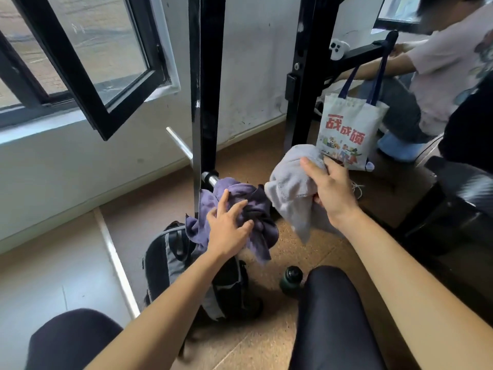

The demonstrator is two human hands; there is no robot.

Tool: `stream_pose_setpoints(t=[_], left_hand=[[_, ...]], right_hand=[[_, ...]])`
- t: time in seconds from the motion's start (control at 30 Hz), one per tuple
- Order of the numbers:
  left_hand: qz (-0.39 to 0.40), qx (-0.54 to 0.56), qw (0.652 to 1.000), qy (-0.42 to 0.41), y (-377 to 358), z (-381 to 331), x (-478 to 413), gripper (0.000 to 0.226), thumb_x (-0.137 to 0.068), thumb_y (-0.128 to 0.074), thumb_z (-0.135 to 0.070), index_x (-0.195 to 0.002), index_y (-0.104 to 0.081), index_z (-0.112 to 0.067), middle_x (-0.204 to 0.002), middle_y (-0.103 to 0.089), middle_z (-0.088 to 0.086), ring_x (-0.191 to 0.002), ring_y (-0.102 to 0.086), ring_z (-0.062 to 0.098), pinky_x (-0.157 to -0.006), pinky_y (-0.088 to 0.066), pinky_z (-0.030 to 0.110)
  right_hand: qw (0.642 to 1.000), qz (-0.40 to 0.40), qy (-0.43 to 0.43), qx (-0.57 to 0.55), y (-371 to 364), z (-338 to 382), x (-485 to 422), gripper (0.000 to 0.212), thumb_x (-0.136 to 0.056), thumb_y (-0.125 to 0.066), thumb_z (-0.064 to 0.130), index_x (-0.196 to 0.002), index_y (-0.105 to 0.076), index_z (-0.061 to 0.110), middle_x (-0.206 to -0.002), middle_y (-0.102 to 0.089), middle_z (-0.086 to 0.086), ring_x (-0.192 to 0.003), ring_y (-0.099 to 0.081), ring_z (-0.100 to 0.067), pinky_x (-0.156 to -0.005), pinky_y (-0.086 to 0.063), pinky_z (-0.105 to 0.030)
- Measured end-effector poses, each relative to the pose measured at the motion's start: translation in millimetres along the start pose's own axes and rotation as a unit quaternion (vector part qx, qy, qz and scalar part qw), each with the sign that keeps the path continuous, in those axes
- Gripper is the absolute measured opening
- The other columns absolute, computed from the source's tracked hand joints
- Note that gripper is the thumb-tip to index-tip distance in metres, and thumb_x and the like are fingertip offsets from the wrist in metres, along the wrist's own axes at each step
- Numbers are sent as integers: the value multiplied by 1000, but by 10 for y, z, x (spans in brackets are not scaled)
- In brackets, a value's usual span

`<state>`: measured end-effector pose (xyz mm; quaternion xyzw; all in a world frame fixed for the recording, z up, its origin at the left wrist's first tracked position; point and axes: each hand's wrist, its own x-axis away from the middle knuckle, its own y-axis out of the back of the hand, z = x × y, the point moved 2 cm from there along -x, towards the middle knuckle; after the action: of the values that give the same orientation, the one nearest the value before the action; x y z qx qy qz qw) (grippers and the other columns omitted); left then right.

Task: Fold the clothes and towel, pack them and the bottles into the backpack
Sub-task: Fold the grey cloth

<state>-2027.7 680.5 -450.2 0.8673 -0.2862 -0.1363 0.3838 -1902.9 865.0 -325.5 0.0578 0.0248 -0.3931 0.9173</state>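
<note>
Seen from above by a seated person, an open black-framed window (88, 76) fills the far left. Further right, a grey and black backpack (165, 263) stands on the brown floor (306, 249) at the foot of an upright black post (208, 102). Just above the backpack, the left hand (229, 231) rests on a crumpled purple cloth (256, 206) that hangs from a metal bar on the post; its fingers are spread and fairly straight, not closed around the fabric. A dark green bottle (292, 280) stands on the floor beside the person's right knee. Higher and to the right, the right hand (333, 190) holds a bunched grey cloth (288, 190) in the air, fingers curled into it. Behind it hangs a printed tote bag (346, 129), and another person (440, 76) sits at the far right.
</note>
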Motion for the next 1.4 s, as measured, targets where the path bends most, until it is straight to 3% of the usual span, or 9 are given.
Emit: stream_pose_setpoints(t=[0.27,0.4,0.57,0.7,0.8,0.93,1.17,1.27,1.4], left_hand=[[90,216,962,-143,227,135,1028,88,-78,-86,-33,-153,-40,-38,-160,-36,-12,-149,-32,21,-119,-31,54],[224,348,908,-59,248,245,1566,88,-84,-81,-18,-155,-33,-37,-154,-48,-7,-141,-48,21,-114,-41,52],[105,504,845,148,246,606,1837,37,-104,-54,-38,-140,-58,-30,-131,-69,0,-117,-67,24,-94,-55,41],[15,458,850,260,214,865,1898,32,-106,-51,-30,-90,-78,-21,-92,-76,7,-87,-68,25,-73,-54,31],[22,467,838,281,173,1044,1940,28,-100,-55,-32,-105,-77,-16,-111,-75,13,-107,-67,34,-95,-52,47],[101,425,838,328,121,1124,2083,50,-80,-64,-52,-104,-75,-10,-96,-68,9,-87,-53,26,-73,-42,36],[127,408,852,301,93,1109,2108,47,-95,-56,-59,-96,-81,-19,-95,-77,0,-84,-66,18,-83,-49,35],[60,322,903,278,62,1183,2098,49,-99,-63,-42,-55,-66,-21,-57,-54,-5,-60,-44,13,-61,-34,30],[-128,336,871,334,187,1376,2038,44,-104,-55,-34,-63,-54,-17,-59,-43,0,-60,-39,15,-57,-30,31]], right_hand=[[987,143,-58,-44,-451,-107,907,61,-87,-67,48,-86,-66,-13,-77,-62,-13,-74,-55,-20,-66,-42,-34],[971,146,-188,-29,-661,-483,1264,52,-99,-57,43,-97,-74,-5,-88,-73,-12,-82,-63,-23,-72,-46,-36],[898,135,-371,-194,-913,-825,1676,33,-102,-53,34,-117,-70,10,-105,-76,-15,-81,-71,-28,-53,-56,-32],[850,189,-386,-305,-1005,-1049,1913,34,-95,-56,6,-128,-60,-1,-115,-72,-21,-95,-72,-32,-85,-59,-38],[879,208,-360,-234,-1036,-1212,2020,34,-93,-53,-13,-125,-58,-2,-105,-74,-20,-87,-74,-29,-80,-61,-30],[921,158,-335,-120,-1066,-1296,2052,18,-101,-47,-6,-107,-62,2,-76,-72,-13,-58,-71,-20,-48,-52,-19],[920,150,-346,-109,-1131,-1395,2106,20,-106,-43,8,-103,-62,5,-80,-70,-15,-56,-71,-22,-46,-51,-21],[916,155,-362,-71,-1121,-1464,2089,26,-107,-41,14,-97,-63,3,-70,-67,-11,-44,-62,-20,-37,-43,-23],[944,79,-319,35,-984,-1591,1917,32,-103,-48,17,-72,-57,11,-60,-55,-4,-44,-48,-11,-40,-32,-20]])
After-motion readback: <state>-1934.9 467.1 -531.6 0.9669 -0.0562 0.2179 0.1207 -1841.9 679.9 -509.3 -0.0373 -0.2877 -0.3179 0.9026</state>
